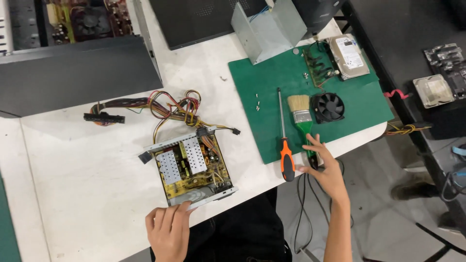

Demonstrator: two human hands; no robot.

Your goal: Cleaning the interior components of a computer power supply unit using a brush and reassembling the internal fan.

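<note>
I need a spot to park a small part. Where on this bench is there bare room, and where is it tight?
Bare white table lies left of the open power supply, below the wire bundle. The green mat is free left of the screwdriver, bar small screws. It is crowded around the brush, fan and hard drive.

Two hands are showing: one left hand (167, 232) and one right hand (326, 167). One opened power supply (190, 166) is lying on the white table with one bundle of coloured wires (170, 109), and one green mat (272, 92) is carrying one screwdriver (284, 140), one paintbrush (304, 127), one small black fan (327, 107), one hard drive (348, 57), one green circuit board (319, 64) and one bent metal cover (267, 30). Two tiny pale screws (257, 102) are lying left of the screwdriver shaft.
</note>
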